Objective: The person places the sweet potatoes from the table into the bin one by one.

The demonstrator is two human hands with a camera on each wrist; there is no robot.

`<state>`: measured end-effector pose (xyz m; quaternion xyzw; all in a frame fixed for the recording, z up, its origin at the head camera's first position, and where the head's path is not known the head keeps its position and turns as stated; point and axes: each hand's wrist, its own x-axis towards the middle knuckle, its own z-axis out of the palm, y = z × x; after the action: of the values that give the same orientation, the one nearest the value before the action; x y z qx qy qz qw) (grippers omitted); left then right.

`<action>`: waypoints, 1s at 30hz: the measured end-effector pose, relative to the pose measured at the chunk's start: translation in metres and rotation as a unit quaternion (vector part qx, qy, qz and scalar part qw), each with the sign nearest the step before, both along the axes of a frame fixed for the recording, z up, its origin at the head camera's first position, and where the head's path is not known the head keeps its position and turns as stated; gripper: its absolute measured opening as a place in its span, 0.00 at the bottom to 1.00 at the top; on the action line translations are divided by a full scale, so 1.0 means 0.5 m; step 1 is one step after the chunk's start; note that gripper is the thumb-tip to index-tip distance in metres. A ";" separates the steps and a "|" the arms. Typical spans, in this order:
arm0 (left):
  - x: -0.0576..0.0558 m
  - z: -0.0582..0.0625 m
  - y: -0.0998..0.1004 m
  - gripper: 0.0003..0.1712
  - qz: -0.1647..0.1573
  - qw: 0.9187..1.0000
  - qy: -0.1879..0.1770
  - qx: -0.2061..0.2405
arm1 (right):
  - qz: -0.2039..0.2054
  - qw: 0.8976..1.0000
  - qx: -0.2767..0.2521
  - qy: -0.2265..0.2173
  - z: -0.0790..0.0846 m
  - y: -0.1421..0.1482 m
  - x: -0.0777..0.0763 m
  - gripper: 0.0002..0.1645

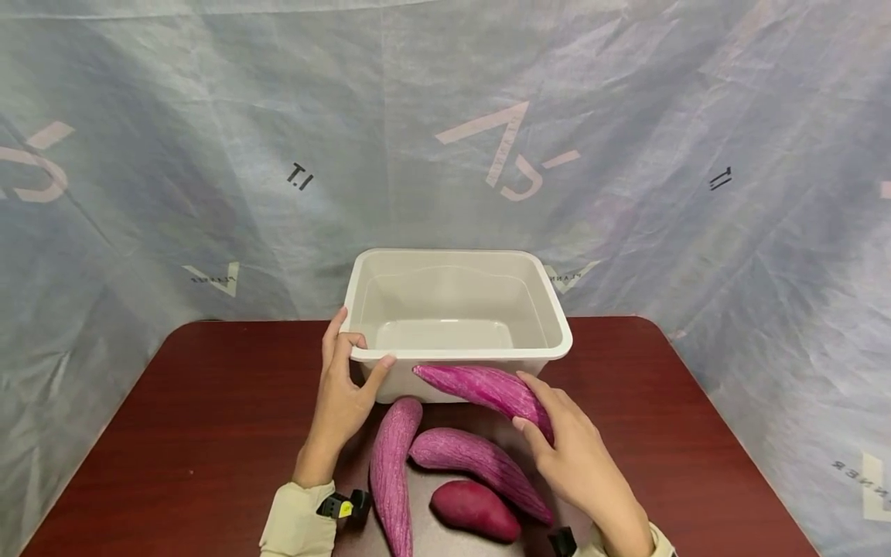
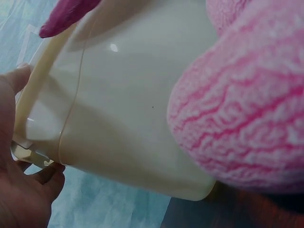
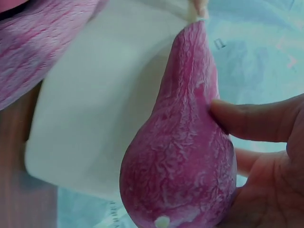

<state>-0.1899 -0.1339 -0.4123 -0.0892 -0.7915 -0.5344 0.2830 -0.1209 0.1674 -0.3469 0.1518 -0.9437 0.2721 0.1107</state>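
A white plastic tub [image 1: 452, 383] stands near the back of the table. My left hand [image 1: 343, 398] grips its near left corner, thumb outside the front wall and a fingertip over the rim. My right hand [image 1: 578, 456] holds a long, tapered purple sweet potato [image 1: 487, 387] around its thick end, in front of the tub. Its thin tip points left, just below the near rim; pale streaks on it [image 3: 180, 137] show in the right wrist view. Two similar long sweet potatoes, one upright in view [image 1: 391, 480] and one slanted [image 1: 480, 460], lie between my hands.
A shorter, smooth, dark red-purple sweet potato [image 1: 476, 510] lies nearest me, below the slanted one. The reddish-brown table [image 1: 230, 433] has a rounded back edge, with grey printed sheeting [image 1: 390, 116] hanging behind and at both sides.
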 end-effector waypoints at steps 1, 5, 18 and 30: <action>0.000 0.000 0.002 0.23 0.000 1.000 0.000 0.003 | -0.003 1.000 0.000 0.002 0.006 -0.001 0.001 0.36; 0.001 0.005 0.009 0.23 0.002 1.000 -0.001 0.018 | -0.001 1.000 -0.001 0.013 0.024 -0.009 0.002 0.36; 0.007 0.002 0.010 0.25 0.010 1.000 -0.016 0.023 | 0.013 0.999 -0.002 0.045 0.057 -0.025 0.001 0.36; 0.007 -0.001 0.011 0.24 0.006 1.000 -0.022 0.019 | 0.028 0.998 0.003 0.063 0.073 -0.030 -0.008 0.36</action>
<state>-0.1863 -0.1284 -0.4130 -0.0674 -0.7878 -0.5493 0.2705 -0.1248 0.1524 -0.3105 0.1956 -0.9311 0.2620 0.1618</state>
